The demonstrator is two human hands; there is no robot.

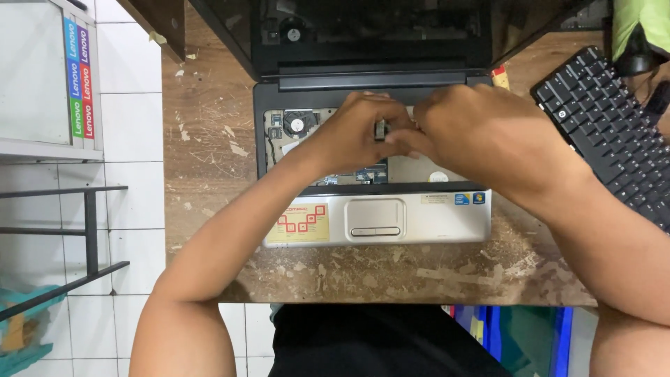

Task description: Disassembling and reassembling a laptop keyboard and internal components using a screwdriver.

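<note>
Fingers of our left hand and right hand pinch shut on a small dark part above the laptop's open keyboard bay. We judge tugging could tear it, or it could drop among the exposed boards.

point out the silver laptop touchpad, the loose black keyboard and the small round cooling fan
silver laptop touchpad [375, 212], head view, pad centre
loose black keyboard [614, 132], head view, middle keys
small round cooling fan [298, 124], head view, fan hub

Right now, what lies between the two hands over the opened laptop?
In the head view, a small dark part sits between the left hand and the right hand, pinched by their fingertips above the laptop. What kind of part it is cannot be told.
</note>
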